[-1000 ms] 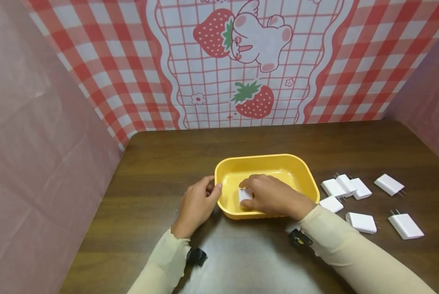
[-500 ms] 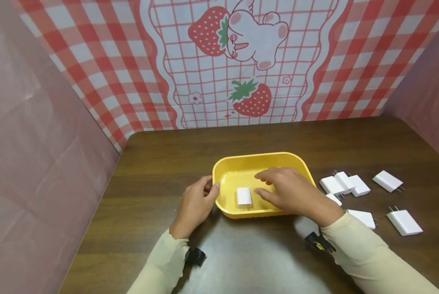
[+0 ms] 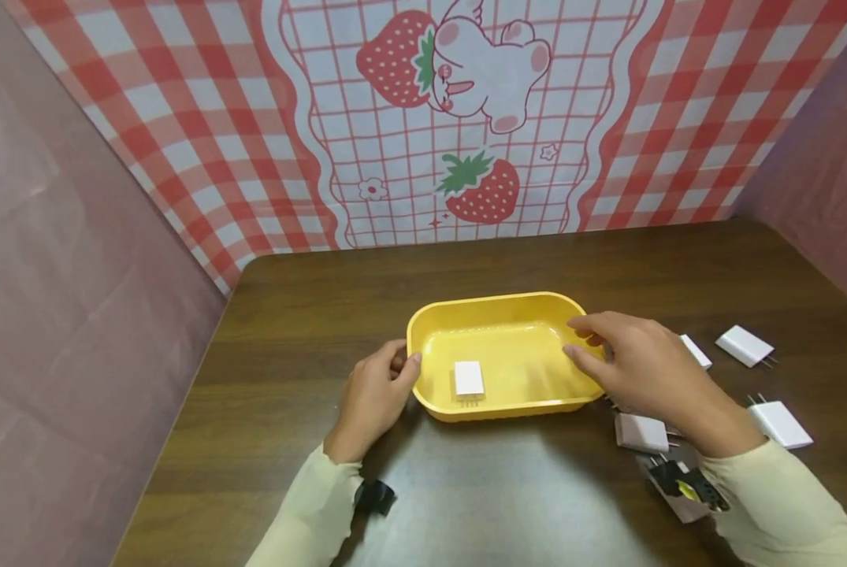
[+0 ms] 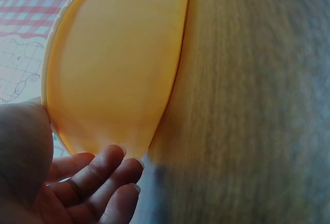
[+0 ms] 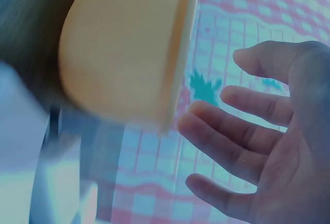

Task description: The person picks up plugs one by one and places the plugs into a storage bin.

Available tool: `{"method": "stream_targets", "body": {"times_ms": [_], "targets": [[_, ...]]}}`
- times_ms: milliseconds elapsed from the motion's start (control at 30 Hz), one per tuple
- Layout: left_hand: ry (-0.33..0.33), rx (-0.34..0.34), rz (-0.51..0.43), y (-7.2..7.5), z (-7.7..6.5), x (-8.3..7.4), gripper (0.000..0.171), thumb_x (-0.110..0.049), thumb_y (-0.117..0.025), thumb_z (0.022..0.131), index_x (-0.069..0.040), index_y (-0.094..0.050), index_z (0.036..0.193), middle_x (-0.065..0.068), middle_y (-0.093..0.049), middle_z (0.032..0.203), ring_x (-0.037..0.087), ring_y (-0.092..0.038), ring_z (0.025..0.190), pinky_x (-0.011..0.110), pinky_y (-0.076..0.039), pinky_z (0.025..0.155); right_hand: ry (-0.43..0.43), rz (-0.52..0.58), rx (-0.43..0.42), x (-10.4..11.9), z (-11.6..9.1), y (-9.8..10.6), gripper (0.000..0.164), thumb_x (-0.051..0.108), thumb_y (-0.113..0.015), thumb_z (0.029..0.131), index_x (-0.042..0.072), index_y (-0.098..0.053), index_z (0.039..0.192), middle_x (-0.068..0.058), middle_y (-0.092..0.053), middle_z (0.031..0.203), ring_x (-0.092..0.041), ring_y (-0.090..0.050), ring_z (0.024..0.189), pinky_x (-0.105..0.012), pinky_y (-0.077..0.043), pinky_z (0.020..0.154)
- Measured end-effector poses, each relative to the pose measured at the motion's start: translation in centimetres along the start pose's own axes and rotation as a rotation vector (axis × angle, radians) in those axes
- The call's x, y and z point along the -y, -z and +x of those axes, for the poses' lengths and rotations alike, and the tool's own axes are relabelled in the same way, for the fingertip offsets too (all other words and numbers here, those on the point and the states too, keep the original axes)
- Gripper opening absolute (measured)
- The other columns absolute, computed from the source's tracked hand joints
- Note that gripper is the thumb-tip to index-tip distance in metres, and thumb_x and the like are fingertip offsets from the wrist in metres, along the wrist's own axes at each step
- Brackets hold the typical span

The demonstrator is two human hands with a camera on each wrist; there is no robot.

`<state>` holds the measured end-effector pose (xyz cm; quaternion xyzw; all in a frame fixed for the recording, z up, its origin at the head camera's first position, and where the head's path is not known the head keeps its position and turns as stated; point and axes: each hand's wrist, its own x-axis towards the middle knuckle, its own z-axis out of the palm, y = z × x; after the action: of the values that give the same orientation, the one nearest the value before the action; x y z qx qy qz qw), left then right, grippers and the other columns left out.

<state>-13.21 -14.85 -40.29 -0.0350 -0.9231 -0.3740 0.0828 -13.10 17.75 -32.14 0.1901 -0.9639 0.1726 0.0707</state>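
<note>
A white plug-in charger (image 3: 469,379) lies at the left end inside the yellow tub (image 3: 504,407), its prongs toward the near wall. At the tub's left end my left hand (image 3: 372,395) holds the rim, thumb at the edge and fingers outside; in the left wrist view its fingertips (image 4: 135,163) meet the outer wall. My right hand (image 3: 643,366) is above the tub's right end, fingers apart and nothing in them. Under it, partly hidden, are more chargers, one charger (image 3: 641,432) beside the tub and another white charger (image 3: 684,504) beneath the wrist camera.
Farther right on the brown table (image 3: 310,315) lie two separate chargers, one upper charger (image 3: 744,345) and one lower charger (image 3: 781,424). A checked strawberry cloth (image 3: 466,118) hangs behind the table. Pinkish cloth walls (image 3: 90,299) close in both sides.
My right hand let go of the charger inside the tub and moved right, over the tub's right end. Two chargers below the right wrist now lie farther left and nearer. My left hand stays put.
</note>
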Motion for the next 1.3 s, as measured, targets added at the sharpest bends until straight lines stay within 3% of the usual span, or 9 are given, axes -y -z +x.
{"method": "stream_targets", "body": {"times_ms": [200,333,567,733,933,1100,1300], "targets": [[0.009,-0.009,-0.003,0.0,0.0,0.1,0.039,-0.039,-0.061,0.098,-0.012,-0.068,0.125,-0.004,-0.069,0.090,0.013,-0.062,0.077,0.040,-0.051,0.074,-0.069,-0.009,-0.048,-2.4,-2.1,1.1,0.044,0.035,-0.073,0.091,0.006,-0.068,0.123,-0.014,-0.072,0.105,-0.036,-0.067,0.093,-0.057,-0.052,0.071],[0.021,0.002,0.005,-0.1,0.1,0.1,0.040,-0.040,-0.061,0.098,-0.013,-0.068,0.126,-0.004,-0.068,0.091,0.014,-0.061,0.078,0.039,-0.051,0.074,-0.129,-0.037,-0.047,-4.0,-3.5,1.4,0.047,0.036,-0.073,0.091,0.002,-0.067,0.124,-0.018,-0.072,0.102,-0.037,-0.067,0.087,-0.054,-0.052,0.064],[0.025,0.022,0.014,-0.1,0.1,-0.1,0.041,-0.040,-0.060,0.098,-0.012,-0.067,0.127,-0.004,-0.068,0.092,0.014,-0.060,0.079,0.040,-0.050,0.075,-0.333,-0.094,0.021,-7.2,-5.6,1.3,0.057,0.044,-0.068,0.093,-0.004,-0.063,0.124,-0.023,-0.070,0.100,-0.043,-0.063,0.087,-0.060,-0.045,0.061],[0.026,0.034,0.007,0.0,0.2,-0.2,0.042,-0.041,-0.059,0.099,-0.012,-0.066,0.128,-0.003,-0.068,0.093,0.015,-0.060,0.079,0.039,-0.050,0.076,-0.429,-0.154,0.025,-9.8,-7.5,1.3,0.052,0.042,-0.068,0.092,-0.001,-0.063,0.120,-0.027,-0.067,0.105,-0.052,-0.059,0.092,-0.069,-0.039,0.067],[0.011,0.024,0.009,0.0,0.2,-0.1,0.040,-0.040,-0.059,0.099,-0.011,-0.067,0.126,-0.002,-0.068,0.093,0.015,-0.061,0.079,0.041,-0.051,0.076,-0.390,-0.164,-0.055,-12.3,-9.5,0.5,0.045,0.034,-0.071,0.088,-0.004,-0.064,0.112,-0.032,-0.066,0.102,-0.059,-0.057,0.092,-0.069,-0.037,0.071],[0.006,0.022,0.009,0.2,0.1,0.0,0.040,-0.040,-0.059,0.099,-0.011,-0.068,0.125,-0.003,-0.068,0.092,0.014,-0.061,0.079,0.041,-0.050,0.076,-0.371,-0.170,-0.138,-13.2,-10.6,-0.1,0.042,0.028,-0.070,0.087,-0.007,-0.063,0.109,-0.040,-0.058,0.110,-0.063,-0.053,0.097,-0.068,-0.038,0.073],[0.016,0.026,0.015,0.3,0.1,-0.1,0.041,-0.041,-0.058,0.099,-0.012,-0.068,0.126,-0.004,-0.068,0.093,0.015,-0.061,0.079,0.041,-0.050,0.075,-0.342,-0.152,-0.235,-13.8,-11.5,-0.4,0.038,0.019,-0.069,0.085,-0.012,-0.061,0.106,-0.044,-0.055,0.106,-0.062,-0.051,0.096,-0.066,-0.039,0.075]]}}
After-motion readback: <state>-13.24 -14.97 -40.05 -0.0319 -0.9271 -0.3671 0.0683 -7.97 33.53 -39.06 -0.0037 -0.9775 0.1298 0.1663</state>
